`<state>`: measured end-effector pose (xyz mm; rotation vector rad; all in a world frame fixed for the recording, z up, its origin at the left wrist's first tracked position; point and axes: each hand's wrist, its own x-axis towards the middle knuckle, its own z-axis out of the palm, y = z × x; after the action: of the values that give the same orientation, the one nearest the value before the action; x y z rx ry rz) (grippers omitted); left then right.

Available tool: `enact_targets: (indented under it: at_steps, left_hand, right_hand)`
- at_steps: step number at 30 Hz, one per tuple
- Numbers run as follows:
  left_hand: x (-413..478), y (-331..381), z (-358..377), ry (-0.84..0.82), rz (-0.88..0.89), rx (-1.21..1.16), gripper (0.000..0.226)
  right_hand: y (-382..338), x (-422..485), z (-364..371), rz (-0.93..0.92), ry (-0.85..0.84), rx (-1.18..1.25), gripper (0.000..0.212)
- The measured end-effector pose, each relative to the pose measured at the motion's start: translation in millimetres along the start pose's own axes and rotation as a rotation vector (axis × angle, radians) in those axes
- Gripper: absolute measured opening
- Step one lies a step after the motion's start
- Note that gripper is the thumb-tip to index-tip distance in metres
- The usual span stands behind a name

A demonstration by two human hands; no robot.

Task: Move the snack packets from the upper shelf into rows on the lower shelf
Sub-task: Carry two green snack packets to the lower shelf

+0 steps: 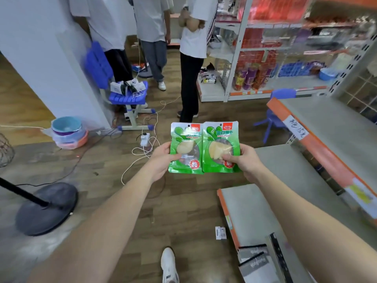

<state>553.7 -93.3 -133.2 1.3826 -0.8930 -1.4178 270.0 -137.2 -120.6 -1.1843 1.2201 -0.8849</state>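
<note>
Left hand (160,160) pinches a green plastic snack packet with a clear window (186,149), thumb on the front and fingers behind. The right hand (247,161) grips a second green snack packet (221,147) the same way. Both arms are stretched forward. The two packets stand upright side by side, fronts to the camera, the second one's edge lapping just over the first. They hang above the brown wood-plank floor (183,211), left of the stepped grey metal shelves with orange front strips (295,170), and touch no tier. The lowest tier (255,211) holds flat grey-and-black packets (256,260) at its near end. On the floor to the left sits a round black stand base (47,207). Farther back are a blue plastic chair (122,92) and a stack of pastel plastic basins (68,132). A white trainer (169,264) shows at the bottom edge, and a white power strip (145,139) lies among pale cables.
</note>
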Motion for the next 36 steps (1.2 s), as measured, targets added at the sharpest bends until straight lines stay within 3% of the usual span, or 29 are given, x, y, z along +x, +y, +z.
enact_targets:
  at_steps: [7, 16, 27, 36]
  left_hand:
    - [109.0, 33.5, -43.0, -0.083, -0.04, 0.072, 0.065]
    - [233.2, 87.6, -47.7, -0.121, -0.031, 0.057, 0.05]
    - [418.6, 130.8, -4.2, -0.239, -0.09, 0.096, 0.063]
    - [589.5, 177.0, 60.7, -0.285, -0.079, 0.129, 0.051]
  right_hand:
    - [-10.1, 98.9, 33.6, 0.053, 0.082, 0.016, 0.039]
    - [-39.4, 205.9, 34.3, 0.056, 0.174, 0.051, 0.039]
    - [-52.8, 374.8, -20.8, 0.09, 0.308, 0.067, 0.039]
    - [-81.3, 518.0, -93.1, 0.115, 0.41, 0.067, 0.043]
